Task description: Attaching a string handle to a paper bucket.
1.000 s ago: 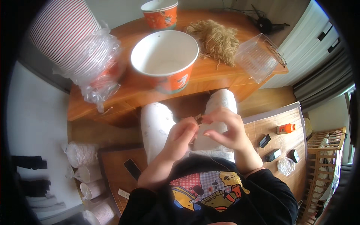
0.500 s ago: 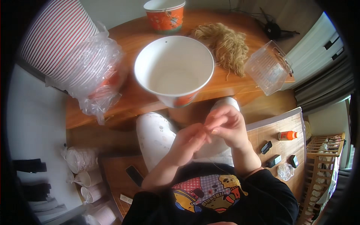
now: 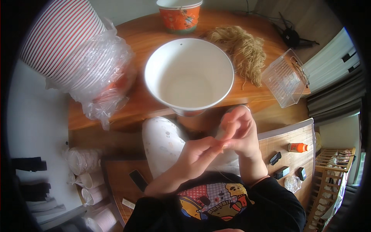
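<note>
My left hand [image 3: 201, 154] and my right hand [image 3: 242, 133] meet above my lap, fingertips pinched together. Whatever they pinch is too small to make out; a faint thin strand seems to hang below them. Just beyond my hands, a large white paper bucket [image 3: 189, 77] stands open at the near edge of the wooden table [image 3: 135, 104]. A tangled bundle of tan string [image 3: 243, 50] lies to its right. Behind it is an orange paper bucket [image 3: 179, 17] with some string on its side.
A tall stack of nested paper buckets [image 3: 63, 42] in clear plastic wrap leans at the left. On the right are a clear plastic basket [image 3: 284, 79], glasses [image 3: 299, 69], and a lower surface with an orange bottle [image 3: 297, 147]. A phone [image 3: 138, 180] lies at lower left.
My hands have shifted slightly right and down, still pinched together, with the right fingers more curled. The view has moved a little, so the table things appear farther right.
</note>
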{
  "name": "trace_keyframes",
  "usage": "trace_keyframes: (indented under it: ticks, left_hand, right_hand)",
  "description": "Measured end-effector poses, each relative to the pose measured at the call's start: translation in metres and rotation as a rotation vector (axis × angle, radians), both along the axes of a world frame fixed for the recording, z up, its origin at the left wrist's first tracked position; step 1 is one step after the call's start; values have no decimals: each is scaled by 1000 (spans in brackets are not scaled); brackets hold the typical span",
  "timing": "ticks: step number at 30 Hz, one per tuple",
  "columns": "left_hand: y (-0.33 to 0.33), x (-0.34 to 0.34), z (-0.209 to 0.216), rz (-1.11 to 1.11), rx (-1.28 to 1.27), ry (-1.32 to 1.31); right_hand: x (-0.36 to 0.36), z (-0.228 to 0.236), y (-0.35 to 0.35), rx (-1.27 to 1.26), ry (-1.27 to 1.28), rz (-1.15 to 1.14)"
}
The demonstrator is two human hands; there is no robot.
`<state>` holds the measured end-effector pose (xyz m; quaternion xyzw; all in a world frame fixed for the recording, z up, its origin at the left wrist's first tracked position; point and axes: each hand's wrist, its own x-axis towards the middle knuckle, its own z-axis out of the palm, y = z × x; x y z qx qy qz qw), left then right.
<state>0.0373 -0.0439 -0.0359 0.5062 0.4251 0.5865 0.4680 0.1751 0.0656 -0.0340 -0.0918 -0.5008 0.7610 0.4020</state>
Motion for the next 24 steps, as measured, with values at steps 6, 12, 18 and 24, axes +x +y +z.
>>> trace_keyframes:
  ticks: [6, 12, 18, 24]
  left_hand:
    - [-23, -13, -13, 102, 92, 233]
    - [-163, -44, -112, 627, -261, 690]
    - [-430, -45, -254, 1451, -772, 854]
    - [-558, -1, -284, 1806, -927, 822]
  right_hand:
    - [-10, -4, -13, 25, -69, 86]
    - [-10, -25, -11, 377, -273, -136]
    - [-8, -55, 11, 230, -214, 9]
    - [-23, -37, 17, 258, -171, 85]
